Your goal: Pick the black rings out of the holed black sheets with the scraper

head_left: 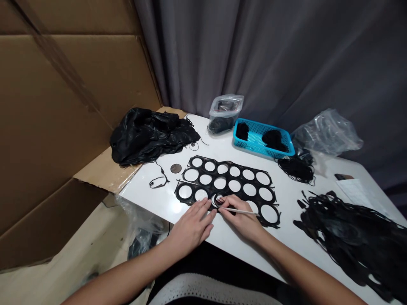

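A black sheet [229,180] punched with several round holes lies flat on the white table [286,220]. My left hand [192,226] rests on its near edge, fingers stretched out and pressing the sheet down. My right hand [241,218] is closed in a pinch on a thin white stick [241,210], whose tip touches a ring [217,200] at the sheet's front row, right beside my left fingertips.
A heap of black scraps [149,135] sits at the back left on a cardboard flap, another black pile [352,237] at the right. A blue basket [252,142], a zip bag [224,112], a crumpled clear bag [327,131] and a small black tangle [297,169] stand behind.
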Demonstrator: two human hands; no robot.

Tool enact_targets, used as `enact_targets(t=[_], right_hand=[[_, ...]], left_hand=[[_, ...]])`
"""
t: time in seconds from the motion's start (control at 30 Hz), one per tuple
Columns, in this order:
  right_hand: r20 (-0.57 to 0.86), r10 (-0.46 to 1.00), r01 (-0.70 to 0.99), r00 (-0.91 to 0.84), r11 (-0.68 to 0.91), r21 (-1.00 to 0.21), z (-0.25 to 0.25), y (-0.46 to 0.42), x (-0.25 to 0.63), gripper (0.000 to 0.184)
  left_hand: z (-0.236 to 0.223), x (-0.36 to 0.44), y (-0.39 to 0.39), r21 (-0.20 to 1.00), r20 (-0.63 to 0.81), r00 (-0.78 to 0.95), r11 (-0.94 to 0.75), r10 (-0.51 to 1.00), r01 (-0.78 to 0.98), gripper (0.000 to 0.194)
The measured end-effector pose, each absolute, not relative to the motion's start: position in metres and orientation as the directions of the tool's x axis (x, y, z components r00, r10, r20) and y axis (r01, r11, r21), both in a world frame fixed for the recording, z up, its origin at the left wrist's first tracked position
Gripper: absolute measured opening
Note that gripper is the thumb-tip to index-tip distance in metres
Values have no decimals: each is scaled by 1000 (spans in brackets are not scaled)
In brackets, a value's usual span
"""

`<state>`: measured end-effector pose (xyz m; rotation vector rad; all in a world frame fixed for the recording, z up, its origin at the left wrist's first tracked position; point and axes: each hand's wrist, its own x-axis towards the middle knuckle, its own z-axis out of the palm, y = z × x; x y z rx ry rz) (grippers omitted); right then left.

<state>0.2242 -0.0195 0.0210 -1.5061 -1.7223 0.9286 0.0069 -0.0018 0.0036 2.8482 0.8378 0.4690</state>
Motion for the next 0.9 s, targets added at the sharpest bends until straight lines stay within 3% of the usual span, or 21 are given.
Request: enact_targets(t=[0.17, 0.37, 0.5, 0.7, 0.8, 0.9], right_hand=[[-18, 994, 494, -111, 39, -869, 22, -18, 224, 14], [53, 985, 551, -166, 138, -823, 21, -19, 223, 14], [141, 960, 655, -241, 268, -706, 13, -23, 222, 13], [331, 876, 780, -351, 470, -414, 1, -33, 213, 14], [330, 879, 827, -344, 450, -338, 10, -21, 218, 14], [340, 915, 883, -217, 332, -331, 25, 7, 235, 15]], left_hand=[[2, 7, -2, 214, 252, 797, -834, 550, 508, 43], [3, 7, -2, 193, 254, 805, -843, 537, 501, 42], [3, 8, -2, 179, 267, 799, -842, 539, 508, 40], [-1, 8, -2, 176, 293, 792, -844, 536, 506, 38], [-1, 7, -2, 166, 299, 792, -846, 532, 506, 38], [0, 7, -2, 152, 305, 796, -852, 522, 501, 37]])
